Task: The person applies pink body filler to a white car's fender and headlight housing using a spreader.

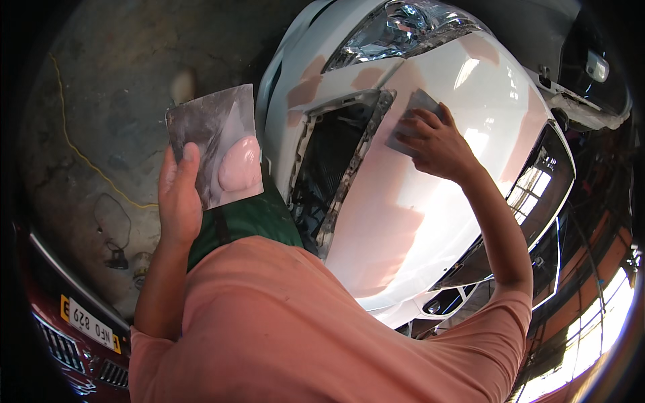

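Note:
My left hand (pixel 180 195) grips a flat grey mixing board (pixel 201 124) by its near left edge, thumb on top. A glossy mound of pink body filler (pixel 240 164) sits on the board's right side. With my right hand (pixel 437 141) I press a thin dark grey spreader (pixel 403 134) against the front edge of the white car hood (pixel 443 221), fingers spread over its face. Dull pink filler patches (pixel 383 235) cover parts of the hood and bumper. Under the spreader, the surface is hidden.
The car's headlight (pixel 396 30) is at the far side, its open grille gap (pixel 336 148) right in front of me. A dark red vehicle (pixel 74 356) stands behind on the left. A yellow cord (pixel 87 161) runs over the concrete floor (pixel 127 87). Another vehicle (pixel 571 67) is at far right.

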Motion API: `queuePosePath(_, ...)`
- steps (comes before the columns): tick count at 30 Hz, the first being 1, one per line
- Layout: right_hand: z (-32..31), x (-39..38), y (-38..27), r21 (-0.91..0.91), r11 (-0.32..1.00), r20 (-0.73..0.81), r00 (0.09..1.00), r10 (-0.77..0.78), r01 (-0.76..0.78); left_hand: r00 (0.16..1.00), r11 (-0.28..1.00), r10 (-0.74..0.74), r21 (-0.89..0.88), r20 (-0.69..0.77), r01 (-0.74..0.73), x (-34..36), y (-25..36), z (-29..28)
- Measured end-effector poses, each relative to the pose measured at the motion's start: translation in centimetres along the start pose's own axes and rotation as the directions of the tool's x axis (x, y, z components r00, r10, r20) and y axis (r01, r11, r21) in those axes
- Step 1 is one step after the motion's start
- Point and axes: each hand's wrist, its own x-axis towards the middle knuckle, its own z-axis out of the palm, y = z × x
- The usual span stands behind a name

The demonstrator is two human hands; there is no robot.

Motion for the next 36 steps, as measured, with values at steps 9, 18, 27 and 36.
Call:
queuePosePath(9,1.0,-0.2,-1.0,0.041,0.999,-0.123,0.992,0.007,-0.002,0.995,0.994,-0.050,0.105,0.084,0.041,-0.9,0.6,0.7)
queuePosePath(18,-2.1,-6.1,-6.0,0.310,0.904,-0.230,0.899,0.372,-0.294,0.970,0.976,-0.191,-0.079,0.153,0.204,0.8,-0.9,2.8)
queuePosePath(27,-7.8,-6.1,-17.4,0.546,0.829,-0.382,0.843,0.379,-0.125,0.962,0.971,-0.118,-0.175,0.246,0.164,0.6,-2.9,9.1)
queuePosePath(36,-7.8,-4.6,-17.7,0.508,0.857,-0.382,0.869,0.313,-0.086,0.975,0.995,0.062,-0.090,0.211,-0.044,-1.6,-2.1,11.6)
